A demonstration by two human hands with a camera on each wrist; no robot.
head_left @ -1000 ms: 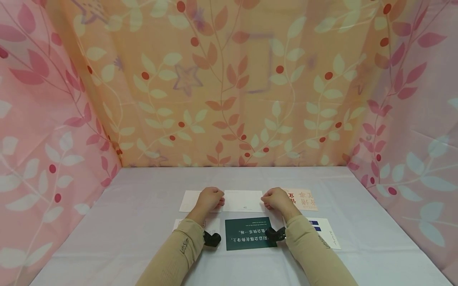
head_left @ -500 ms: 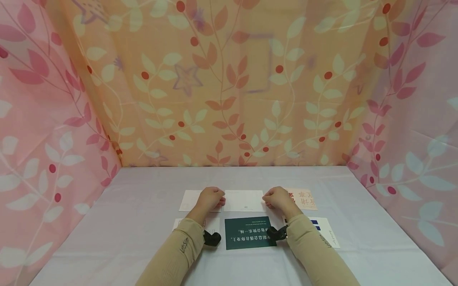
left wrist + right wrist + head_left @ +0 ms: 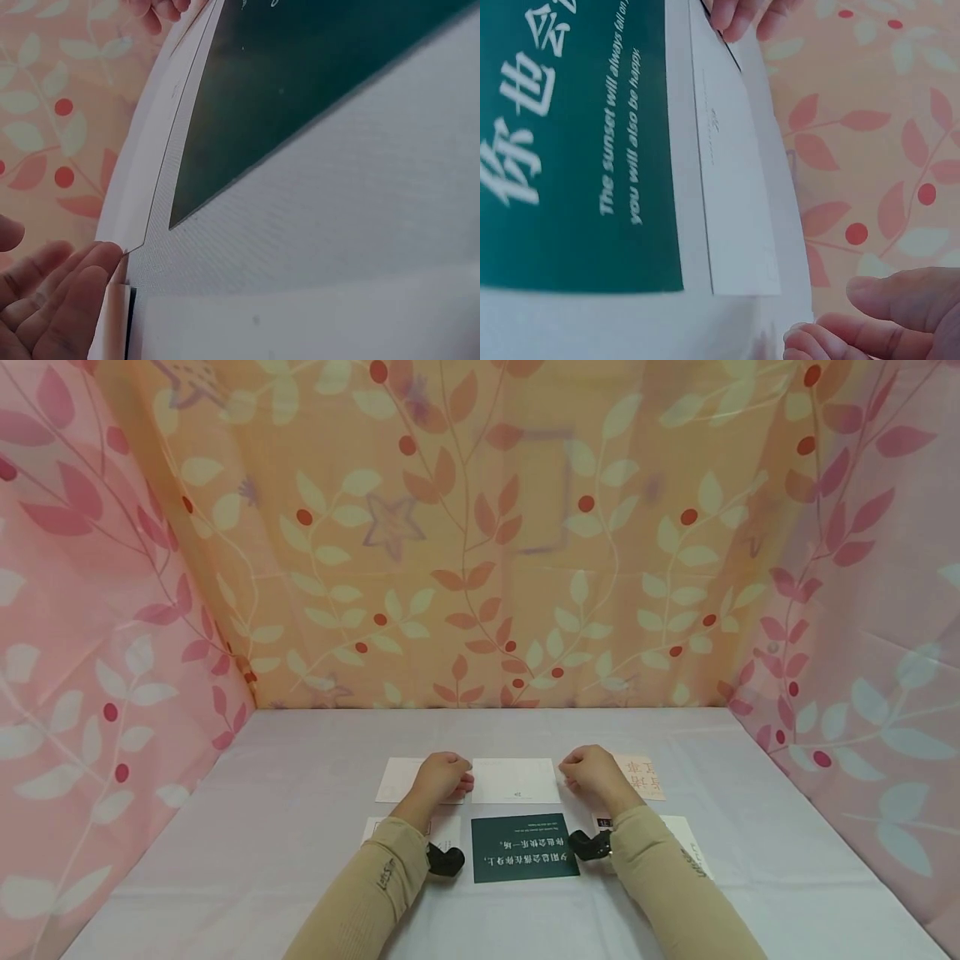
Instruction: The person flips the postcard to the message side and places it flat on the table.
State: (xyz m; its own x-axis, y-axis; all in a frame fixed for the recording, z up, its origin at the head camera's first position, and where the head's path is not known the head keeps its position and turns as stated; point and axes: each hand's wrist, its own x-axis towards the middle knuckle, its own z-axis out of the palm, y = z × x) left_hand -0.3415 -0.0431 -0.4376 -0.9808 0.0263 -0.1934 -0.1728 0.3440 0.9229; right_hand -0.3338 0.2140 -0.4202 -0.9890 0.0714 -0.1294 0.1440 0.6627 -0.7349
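Note:
A white postcard (image 3: 513,781) lies in the middle of the back row, between my two hands. My left hand (image 3: 442,777) is at its left end; in the left wrist view the fingertips (image 3: 105,251) touch the card's corner and the thumb stands apart. My right hand (image 3: 592,777) is just off the card's right end, with nothing between thumb and fingers in the right wrist view. It partly covers a cream card (image 3: 643,777) with orange characters. Under the left hand shows part of a pale card (image 3: 397,777). A dark green card (image 3: 521,856) with white writing lies in front.
In the front row, a white card (image 3: 378,828) is partly hidden by the left forearm, and another card (image 3: 686,835) by the right forearm. All lie on a white tablecloth (image 3: 300,760). Flowered curtains (image 3: 480,568) stand behind and at both sides.
My right hand has moved to the right, off the white postcard's right end, which now shows in full. The left hand stays almost in place. The green card is now less covered.

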